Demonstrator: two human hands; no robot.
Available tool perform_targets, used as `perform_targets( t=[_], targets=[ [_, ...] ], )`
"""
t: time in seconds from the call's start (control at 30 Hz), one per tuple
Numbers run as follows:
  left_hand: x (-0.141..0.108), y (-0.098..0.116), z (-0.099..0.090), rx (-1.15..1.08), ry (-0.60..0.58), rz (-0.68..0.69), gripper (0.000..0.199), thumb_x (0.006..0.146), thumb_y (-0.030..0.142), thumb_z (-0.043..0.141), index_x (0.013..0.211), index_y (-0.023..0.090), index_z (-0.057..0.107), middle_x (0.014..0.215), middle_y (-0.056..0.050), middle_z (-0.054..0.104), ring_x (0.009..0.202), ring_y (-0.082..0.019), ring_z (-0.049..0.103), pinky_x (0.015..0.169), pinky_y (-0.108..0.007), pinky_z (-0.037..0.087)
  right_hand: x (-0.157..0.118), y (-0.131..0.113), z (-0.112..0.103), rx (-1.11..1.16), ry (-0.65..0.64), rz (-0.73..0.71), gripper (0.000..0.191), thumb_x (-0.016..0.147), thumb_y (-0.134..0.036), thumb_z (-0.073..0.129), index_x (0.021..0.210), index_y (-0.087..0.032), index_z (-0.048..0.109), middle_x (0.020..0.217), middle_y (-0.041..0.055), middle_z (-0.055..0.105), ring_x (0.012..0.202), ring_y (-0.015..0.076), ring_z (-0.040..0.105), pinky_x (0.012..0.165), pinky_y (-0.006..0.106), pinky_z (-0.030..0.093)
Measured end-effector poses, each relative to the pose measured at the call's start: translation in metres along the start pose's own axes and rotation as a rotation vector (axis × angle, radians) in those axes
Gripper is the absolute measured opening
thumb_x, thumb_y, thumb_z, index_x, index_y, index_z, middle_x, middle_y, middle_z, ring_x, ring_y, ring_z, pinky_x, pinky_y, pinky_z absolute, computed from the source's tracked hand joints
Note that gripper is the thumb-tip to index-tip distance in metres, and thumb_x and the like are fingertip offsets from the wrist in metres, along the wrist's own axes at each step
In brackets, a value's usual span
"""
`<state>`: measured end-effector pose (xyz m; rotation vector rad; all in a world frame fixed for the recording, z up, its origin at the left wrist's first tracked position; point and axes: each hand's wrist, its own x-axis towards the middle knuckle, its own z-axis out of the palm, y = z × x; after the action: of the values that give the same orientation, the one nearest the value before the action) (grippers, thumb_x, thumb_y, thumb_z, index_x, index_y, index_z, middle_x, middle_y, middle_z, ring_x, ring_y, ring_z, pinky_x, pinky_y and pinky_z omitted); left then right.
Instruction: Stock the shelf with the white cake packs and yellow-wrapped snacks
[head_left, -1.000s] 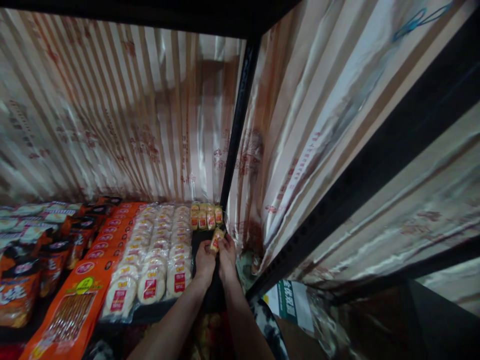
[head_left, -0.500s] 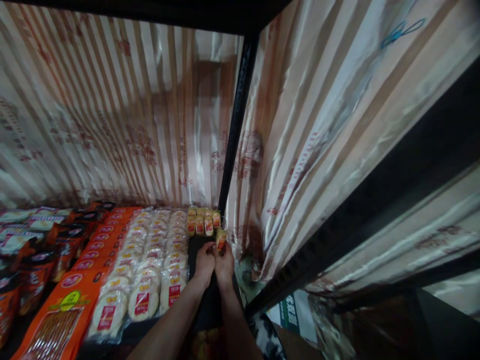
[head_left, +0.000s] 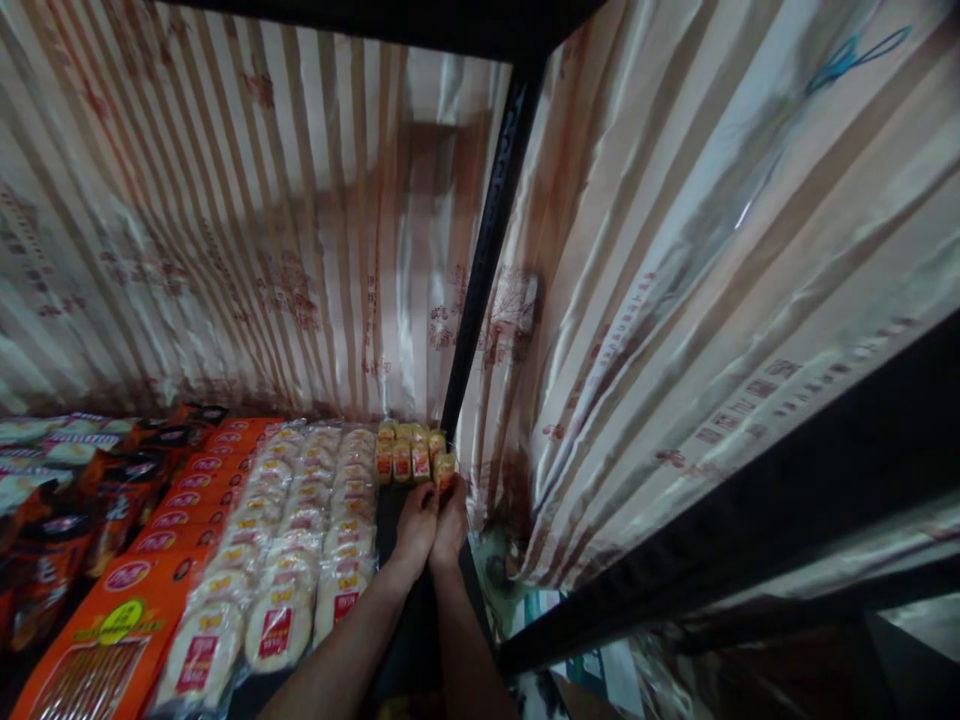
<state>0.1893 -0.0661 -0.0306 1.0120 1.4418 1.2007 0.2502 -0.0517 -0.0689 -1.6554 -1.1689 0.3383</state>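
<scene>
A small yellow snack pack with a red label is at the right end of the front row of similar packs. My right hand is closed around its lower part. Curled beside it, my left hand has its fingertips against the pack's lower left side; the exact contact is partly hidden. Several matching yellow packs stand upright in two rows just left of the held one, near the black post.
Clear-wrapped round flatbreads lie in overlapping columns to the left. Beyond them are orange snack packets and dark orange bags. A black shelf post rises behind my hands. Striped printed sheeting hangs behind the shelf.
Both hands have moved slightly forward with the yellow pack, which now sits lower and straighter against the end of the row. The view has shifted a little.
</scene>
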Motion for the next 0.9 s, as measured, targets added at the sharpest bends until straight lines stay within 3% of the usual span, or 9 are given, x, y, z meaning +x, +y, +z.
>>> perform_targets(
  t=[0.3, 0.43, 0.73, 0.9],
  targets=[
    [0.003, 0.000, 0.005, 0.019, 0.018, 0.068, 0.024, 0.075, 0.012, 0.054, 0.095, 0.019, 0.066, 0.111, -0.009, 0.065, 0.107, -0.020, 0.058, 0.099, -0.032, 0.039, 0.004, 0.010, 0.012, -0.014, 0.030, -0.053, 0.048, 0.080, -0.031, 0.038, 0.125, -0.012, 0.044, 0.119, 0.0190, 0.058, 0.108, 0.0284, 0.056, 0.093, 0.042, 0.043],
    [0.006, -0.004, 0.006, -0.034, 0.016, 0.033, 0.025, 0.076, 0.011, 0.055, 0.096, 0.018, 0.066, 0.115, -0.010, 0.064, 0.110, -0.020, 0.057, 0.101, -0.032, 0.038, 0.005, 0.007, 0.011, -0.037, 0.003, -0.062, 0.048, 0.080, -0.030, 0.038, 0.123, -0.009, 0.044, 0.119, 0.0214, 0.057, 0.109, 0.0291, 0.055, 0.094, 0.042, 0.042],
    [0.009, -0.007, 0.011, -0.090, -0.026, -0.009, 0.029, 0.076, 0.009, 0.051, 0.099, 0.016, 0.066, 0.120, -0.008, 0.063, 0.113, -0.018, 0.056, 0.105, -0.029, 0.036, 0.003, 0.005, 0.008, -0.042, 0.021, -0.124, 0.036, 0.082, -0.025, 0.037, 0.113, -0.013, 0.051, 0.107, 0.0153, 0.063, 0.099, 0.0230, 0.060, 0.087, 0.035, 0.046],
    [0.010, -0.008, 0.010, -0.090, -0.008, 0.001, 0.029, 0.072, 0.009, 0.053, 0.096, 0.015, 0.068, 0.117, -0.010, 0.064, 0.114, -0.021, 0.055, 0.106, -0.032, 0.035, 0.001, 0.010, 0.011, -0.058, 0.013, -0.164, 0.034, 0.080, -0.021, 0.036, 0.111, -0.014, 0.051, 0.108, 0.0148, 0.062, 0.102, 0.0235, 0.058, 0.090, 0.036, 0.045]
  ],
)
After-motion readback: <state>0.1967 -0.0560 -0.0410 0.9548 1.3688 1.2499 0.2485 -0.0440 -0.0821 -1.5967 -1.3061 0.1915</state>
